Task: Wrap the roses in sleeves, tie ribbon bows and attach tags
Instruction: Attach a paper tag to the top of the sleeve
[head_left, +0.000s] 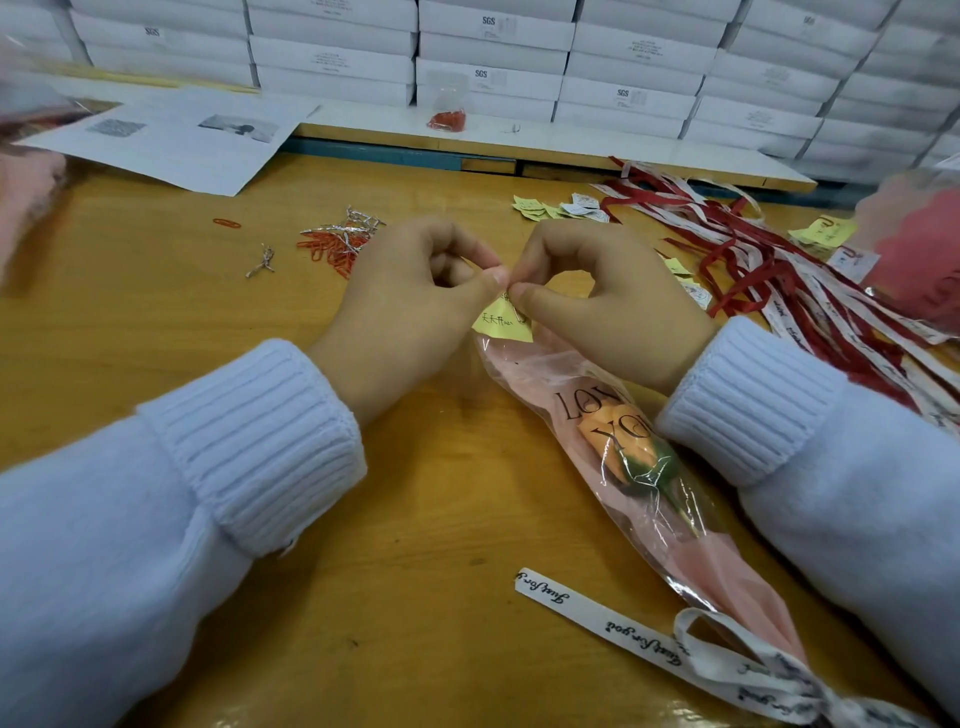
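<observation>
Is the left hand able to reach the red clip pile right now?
Likely yes, once it lets go: the left hand pinches the yellow tag, but the red clip pile lies close beside it with only bare table between.

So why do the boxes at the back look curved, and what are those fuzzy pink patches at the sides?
Head view: the wide-angle lens bows the stacked white boxes; the left pink patch and right pink patch are too blurred to identify; the yellow tag between the left hand and right hand is sharp; light glints off the clear sleeve.
</observation>
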